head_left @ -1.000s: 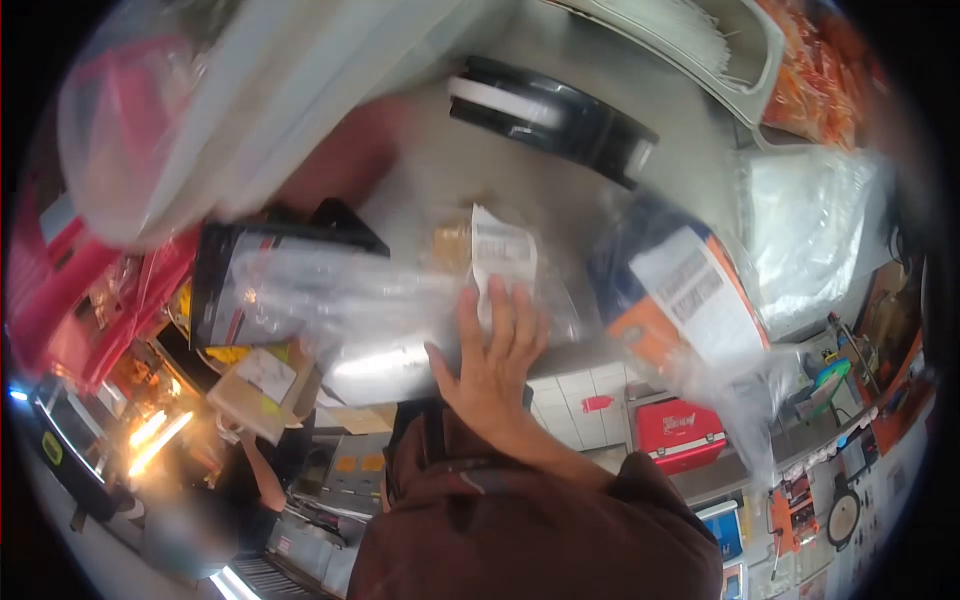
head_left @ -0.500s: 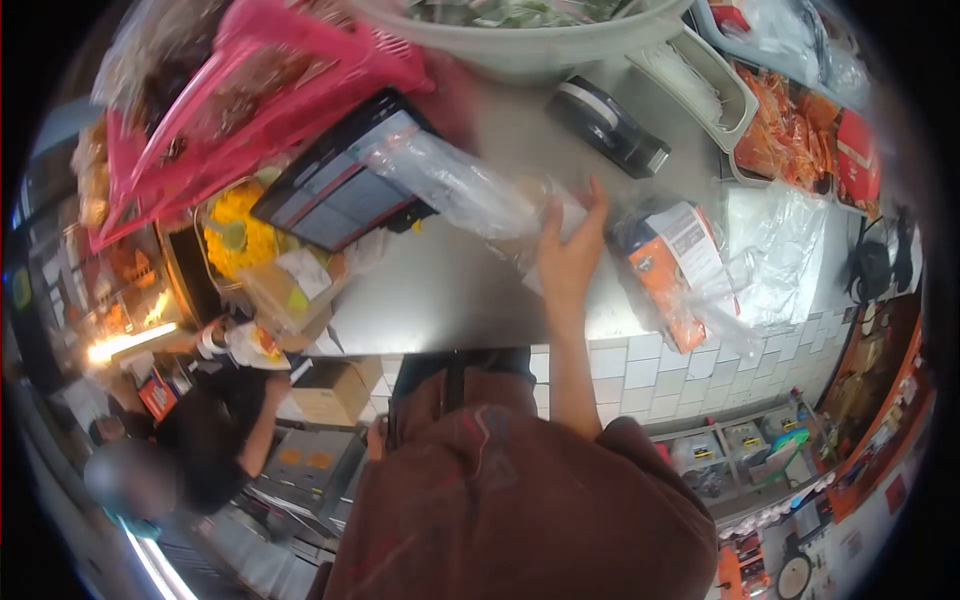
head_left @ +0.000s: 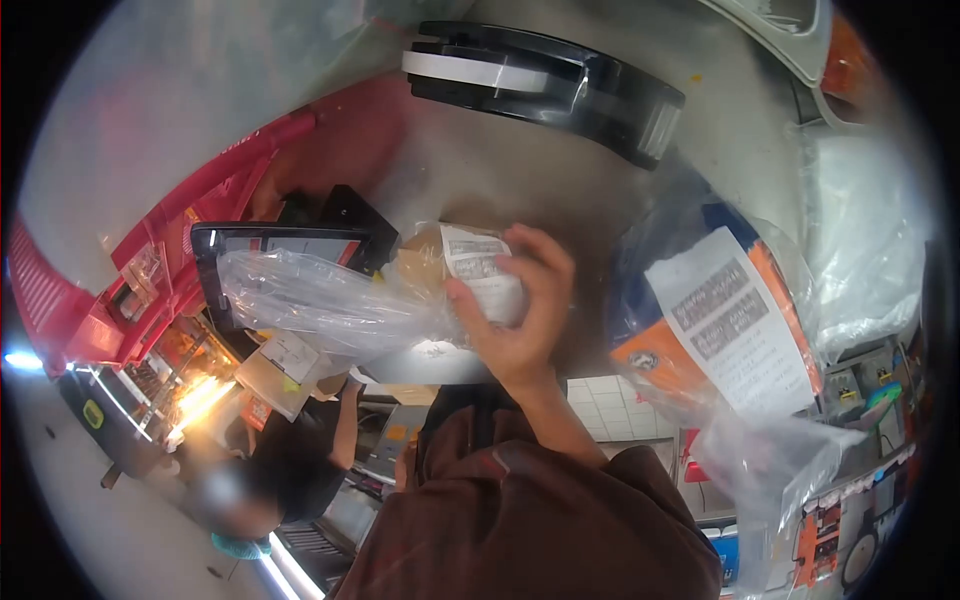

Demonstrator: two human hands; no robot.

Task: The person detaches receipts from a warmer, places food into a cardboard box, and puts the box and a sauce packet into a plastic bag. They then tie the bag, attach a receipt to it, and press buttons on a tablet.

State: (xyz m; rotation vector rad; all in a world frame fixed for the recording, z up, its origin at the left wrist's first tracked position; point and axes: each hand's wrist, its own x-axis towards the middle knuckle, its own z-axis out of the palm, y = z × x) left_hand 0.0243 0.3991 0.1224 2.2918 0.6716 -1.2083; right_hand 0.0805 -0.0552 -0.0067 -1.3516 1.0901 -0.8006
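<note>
My right hand [head_left: 530,312] is closed around one end of a clear plastic bag [head_left: 320,300], thumb on the near side and fingers on the far side. A printed receipt [head_left: 482,268] and something brown, like a paper packet [head_left: 422,258], show at that end, between bag and fingers. The bag's loose length stretches left across a tablet screen [head_left: 290,240]. To the right of this hand stands another clear bag with an orange and blue box [head_left: 645,362] and a long receipt [head_left: 735,315]. My left hand [head_left: 404,468] hangs low beside my body, mostly hidden by my clothes.
A black tape dispenser [head_left: 540,85] lies across the steel counter [head_left: 590,185]. Pink baskets [head_left: 200,240] stand at the left. Clear plastic bags [head_left: 865,240] lie at the right, below a pale tub [head_left: 770,30]. A person in dark clothes [head_left: 305,440] is at the lower left.
My right hand has drawn the bag left and nearer, and its fingers have closed more around it. The view has moved closer to the counter, so the dispenser and boxed bag look larger.
</note>
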